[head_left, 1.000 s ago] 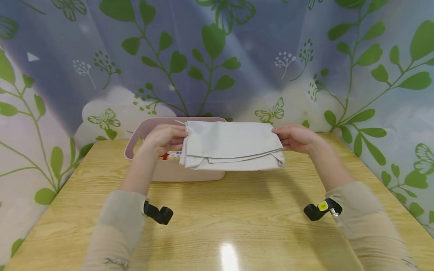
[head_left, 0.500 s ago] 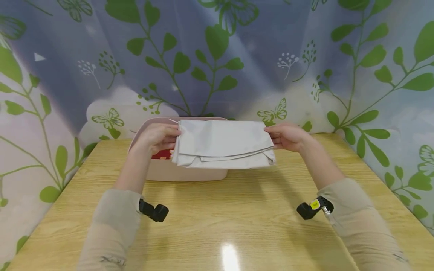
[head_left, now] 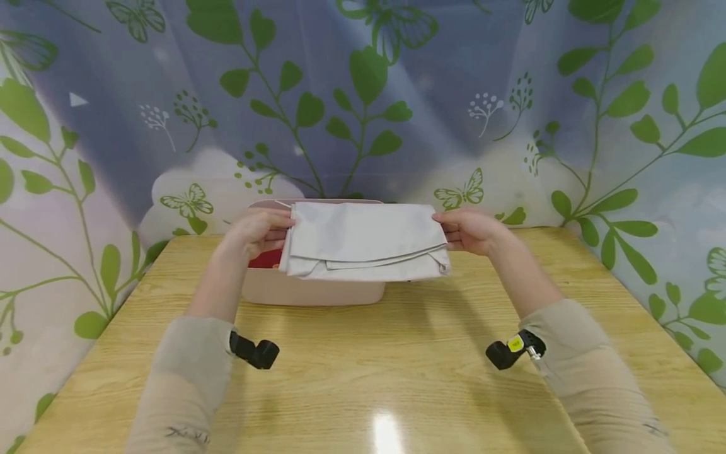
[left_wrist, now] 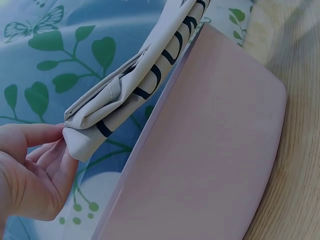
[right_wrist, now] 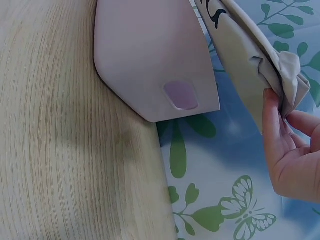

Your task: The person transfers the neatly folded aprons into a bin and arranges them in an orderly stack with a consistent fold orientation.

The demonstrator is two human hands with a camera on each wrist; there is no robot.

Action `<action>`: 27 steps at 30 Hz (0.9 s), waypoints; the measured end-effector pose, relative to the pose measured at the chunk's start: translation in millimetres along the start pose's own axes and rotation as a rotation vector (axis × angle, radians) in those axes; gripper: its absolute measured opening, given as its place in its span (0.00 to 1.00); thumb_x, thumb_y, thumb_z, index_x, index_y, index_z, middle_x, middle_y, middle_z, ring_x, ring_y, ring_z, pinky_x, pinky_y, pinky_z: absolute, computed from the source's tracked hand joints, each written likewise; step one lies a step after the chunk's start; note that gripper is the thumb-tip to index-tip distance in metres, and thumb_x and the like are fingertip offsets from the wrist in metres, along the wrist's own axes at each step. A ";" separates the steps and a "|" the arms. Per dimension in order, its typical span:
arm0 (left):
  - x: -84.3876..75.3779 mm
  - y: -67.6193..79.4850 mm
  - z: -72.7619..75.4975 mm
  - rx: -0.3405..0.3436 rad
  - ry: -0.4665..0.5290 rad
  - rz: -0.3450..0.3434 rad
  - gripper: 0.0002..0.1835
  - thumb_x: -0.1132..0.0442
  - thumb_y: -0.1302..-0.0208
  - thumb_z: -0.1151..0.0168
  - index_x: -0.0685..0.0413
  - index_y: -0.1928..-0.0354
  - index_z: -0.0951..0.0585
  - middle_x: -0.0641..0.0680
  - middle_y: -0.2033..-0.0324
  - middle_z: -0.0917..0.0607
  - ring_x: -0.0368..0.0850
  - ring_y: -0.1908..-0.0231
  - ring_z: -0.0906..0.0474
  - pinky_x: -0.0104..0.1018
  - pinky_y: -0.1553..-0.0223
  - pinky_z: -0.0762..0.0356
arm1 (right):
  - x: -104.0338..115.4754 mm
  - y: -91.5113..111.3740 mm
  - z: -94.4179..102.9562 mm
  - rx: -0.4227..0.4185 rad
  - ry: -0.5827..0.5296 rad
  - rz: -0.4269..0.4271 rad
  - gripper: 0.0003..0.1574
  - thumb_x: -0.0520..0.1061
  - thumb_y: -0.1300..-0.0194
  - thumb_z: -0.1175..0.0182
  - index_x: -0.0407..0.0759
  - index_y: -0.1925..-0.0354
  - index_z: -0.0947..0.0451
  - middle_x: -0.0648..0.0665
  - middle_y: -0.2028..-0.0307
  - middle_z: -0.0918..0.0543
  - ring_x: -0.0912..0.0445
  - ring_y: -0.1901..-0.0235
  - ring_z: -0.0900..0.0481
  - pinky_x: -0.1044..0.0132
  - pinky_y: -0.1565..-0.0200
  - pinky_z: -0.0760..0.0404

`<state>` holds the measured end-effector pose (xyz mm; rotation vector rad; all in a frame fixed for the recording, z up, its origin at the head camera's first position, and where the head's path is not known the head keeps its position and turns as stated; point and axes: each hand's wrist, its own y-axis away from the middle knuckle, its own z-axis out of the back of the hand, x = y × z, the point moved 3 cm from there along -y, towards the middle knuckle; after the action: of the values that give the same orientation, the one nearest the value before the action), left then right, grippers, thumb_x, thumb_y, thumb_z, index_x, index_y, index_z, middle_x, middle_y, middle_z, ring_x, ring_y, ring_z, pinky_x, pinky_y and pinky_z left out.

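Note:
A folded off-white cloth is held level in the air by both hands, over the pink bin. My left hand pinches its left end between thumb and fingers. At the other end, my right hand pinches the folded layers the same way. Black lettering shows on the underside of the cloth in the left wrist view. The cloth covers much of the bin's opening in the head view. Something red shows inside the bin beside my left hand.
The bin stands at the back of a wooden table, close to a curtain printed with leaves and butterflies. One end of the bin has a handle hole. Black wrist cameras sit on both forearms.
Both hands have carried the folded cloth a little to the left, so it covers more of the bin. The grip at each end has stayed the same.

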<state>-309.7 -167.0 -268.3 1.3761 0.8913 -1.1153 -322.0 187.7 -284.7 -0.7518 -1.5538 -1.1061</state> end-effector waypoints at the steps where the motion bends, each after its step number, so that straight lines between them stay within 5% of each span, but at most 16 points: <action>1: 0.0 -0.2 0.9 -0.005 0.002 0.002 0.25 0.70 0.36 0.45 0.66 0.38 0.35 0.43 0.75 0.19 0.37 0.72 0.21 0.26 0.67 0.22 | 0.0 -0.7 -1.2 -0.001 -0.002 -0.001 0.11 0.41 0.29 0.52 0.42 0.66 0.24 0.48 0.70 0.18 0.57 0.71 0.20 0.69 0.68 0.22; 13: 5.2 -6.4 18.5 -0.008 0.039 -0.001 0.05 0.70 0.36 0.48 0.54 0.60 0.27 0.42 0.80 0.19 0.33 0.76 0.23 0.24 0.71 0.25 | -2.5 -15.4 -18.6 -0.050 -0.029 -0.013 0.07 0.41 0.30 0.52 0.38 0.59 0.29 0.48 0.72 0.19 0.57 0.72 0.21 0.69 0.68 0.21; 27: 0.1 -6.9 31.6 -0.103 0.019 0.019 0.09 0.69 0.36 0.46 0.54 0.55 0.27 0.40 0.82 0.19 0.31 0.77 0.23 0.22 0.74 0.26 | 2.5 -34.3 -32.1 -0.110 -0.058 -0.029 0.08 0.41 0.30 0.51 0.36 0.59 0.30 0.48 0.75 0.19 0.58 0.75 0.21 0.71 0.72 0.22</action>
<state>-320.5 -197.5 -269.0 1.3104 0.9349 -1.0295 -340.7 144.9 -290.5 -0.8438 -1.5663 -1.2088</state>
